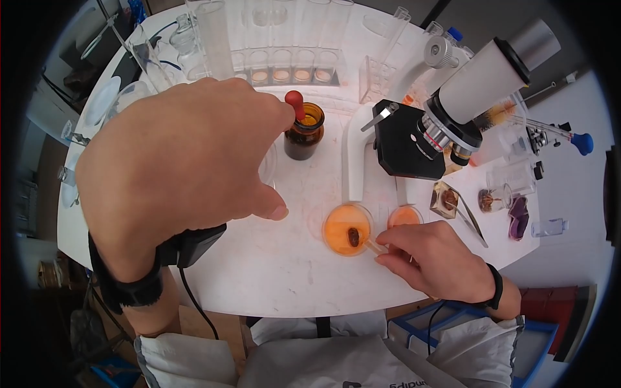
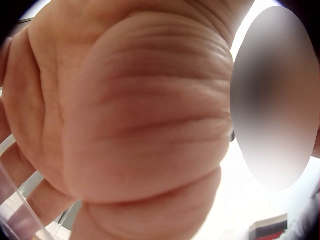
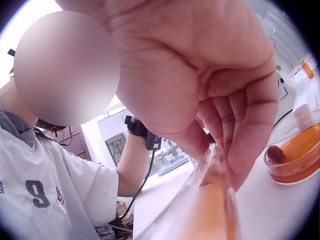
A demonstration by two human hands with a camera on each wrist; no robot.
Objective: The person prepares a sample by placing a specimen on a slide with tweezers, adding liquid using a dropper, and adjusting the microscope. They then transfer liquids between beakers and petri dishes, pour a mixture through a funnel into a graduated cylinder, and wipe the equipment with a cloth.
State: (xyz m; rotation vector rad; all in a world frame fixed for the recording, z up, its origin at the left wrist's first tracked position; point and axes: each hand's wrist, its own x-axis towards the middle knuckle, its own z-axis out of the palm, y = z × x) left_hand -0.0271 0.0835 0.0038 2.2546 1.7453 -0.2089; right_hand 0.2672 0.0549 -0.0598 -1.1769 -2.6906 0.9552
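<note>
In the head view my right hand [image 1: 446, 258] pinches a clear, slender thing [image 1: 375, 246] between thumb and fingers, its tip at the rim of a round dish [image 1: 339, 220] of orange material. A dark brown lump [image 1: 353, 237] lies in that dish. The right wrist view shows the held thing [image 3: 212, 200] blurred and orange-tinted; its kind cannot be told. My left hand [image 1: 174, 149] is raised over the table's left side, thumb stretched out, beside an amber bottle [image 1: 303, 139] and a red rubber bulb [image 1: 294, 100]. Its other fingers are hidden from above; a clear edge [image 2: 30, 212] crosses them in the left wrist view.
A microscope [image 1: 446, 103] stands right of the bottle. A smaller orange dish [image 1: 404, 215] sits behind my right hand. Tweezers [image 1: 472, 220] lie by a small box [image 1: 445, 199]. A clear rack [image 1: 291, 74] and tall glassware [image 1: 213, 39] stand at the back.
</note>
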